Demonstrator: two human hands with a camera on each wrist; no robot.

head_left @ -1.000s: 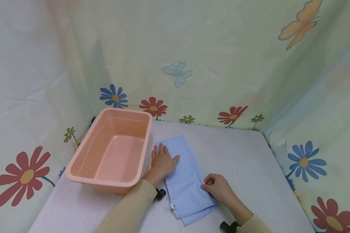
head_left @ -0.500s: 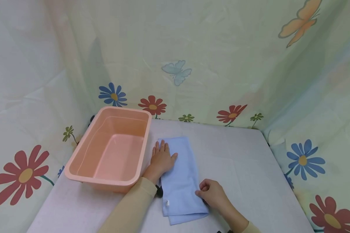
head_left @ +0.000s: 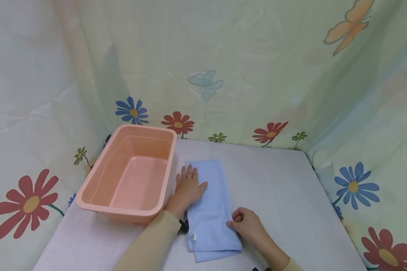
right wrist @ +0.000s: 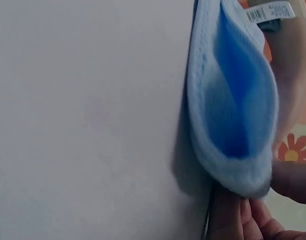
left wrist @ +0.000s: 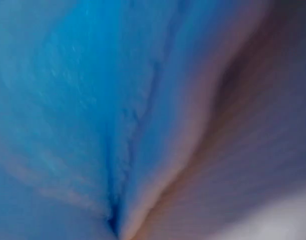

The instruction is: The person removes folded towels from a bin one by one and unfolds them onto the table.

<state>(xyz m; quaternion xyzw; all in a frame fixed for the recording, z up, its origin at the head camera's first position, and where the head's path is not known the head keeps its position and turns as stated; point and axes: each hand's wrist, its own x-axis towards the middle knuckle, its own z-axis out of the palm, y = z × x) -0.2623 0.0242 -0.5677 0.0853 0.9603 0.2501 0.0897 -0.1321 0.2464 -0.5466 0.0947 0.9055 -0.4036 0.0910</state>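
Note:
A light blue towel [head_left: 211, 210], folded into a long strip with a small white tag at its near left corner, lies on the table. Flat on its far left part rests my left hand [head_left: 189, 188], fingers straight and thumb spread. My right hand [head_left: 249, 226] pinches the towel's right edge toward the near end. Seen from the right wrist, the folded edge of the towel [right wrist: 235, 172] loops open between the thumb [right wrist: 295, 182] and the fingers [right wrist: 227, 215]. Blurred blue cloth [left wrist: 62, 80] fills much of the left wrist view.
A pink plastic basin [head_left: 167, 180] with nothing in it stands left of the towel, close to my left forearm. The table [head_left: 271, 180] has a pale cover. Curtains [head_left: 244, 75] printed with flowers and butterflies enclose the back and sides.
The towel's near end has swung left, so the strip now lies straighter. My right hand has shifted a little left with it. The left hand stays at almost the same place.

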